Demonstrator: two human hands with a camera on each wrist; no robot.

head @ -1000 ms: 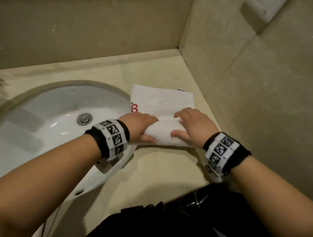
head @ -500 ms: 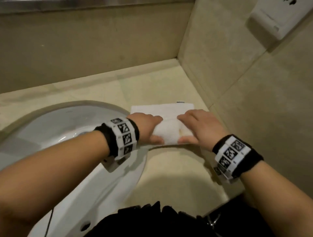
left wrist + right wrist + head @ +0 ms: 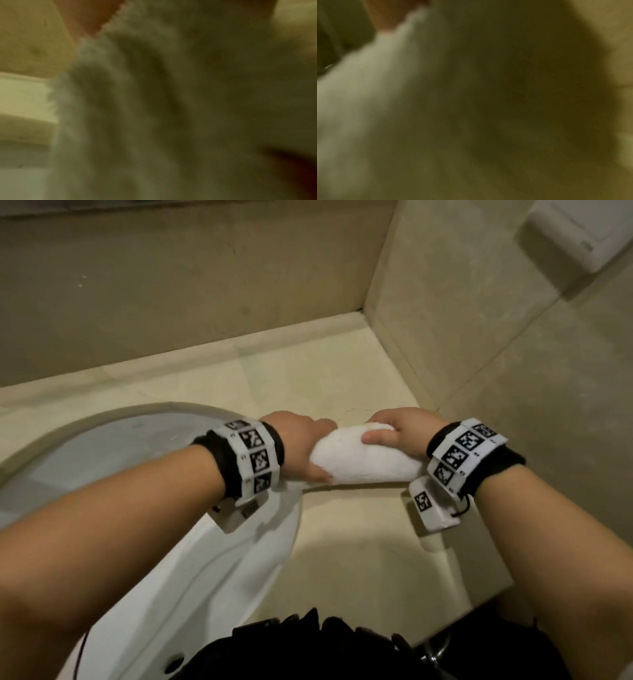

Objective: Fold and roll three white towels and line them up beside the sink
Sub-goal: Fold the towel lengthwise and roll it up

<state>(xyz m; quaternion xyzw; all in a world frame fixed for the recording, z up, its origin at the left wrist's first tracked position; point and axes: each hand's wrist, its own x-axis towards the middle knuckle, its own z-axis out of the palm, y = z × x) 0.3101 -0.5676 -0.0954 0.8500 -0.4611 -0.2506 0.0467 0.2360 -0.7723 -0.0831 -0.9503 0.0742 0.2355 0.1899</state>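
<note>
A white towel (image 3: 363, 460), rolled into a thick cylinder, is held over the beige counter (image 3: 342, 378) just right of the sink (image 3: 102, 453). My left hand (image 3: 301, 446) grips its left end, thumb underneath. My right hand (image 3: 400, 436) grips its right end, thumb across the front. In both wrist views the blurred towel (image 3: 171, 108) (image 3: 471, 108) fills nearly the whole picture, hiding the fingers. No other towels show.
The counter ends at a back wall (image 3: 191, 285) and a right side wall (image 3: 496, 337) that meet in a corner. A white wall fitting (image 3: 575, 231) hangs at the upper right. Dark clothing (image 3: 342, 648) lies along the near counter edge.
The flat part of the towel has been rolled up; no flat towel remains ahead of my hands. Both hands went from pressing on the roll to gripping its ends.
</note>
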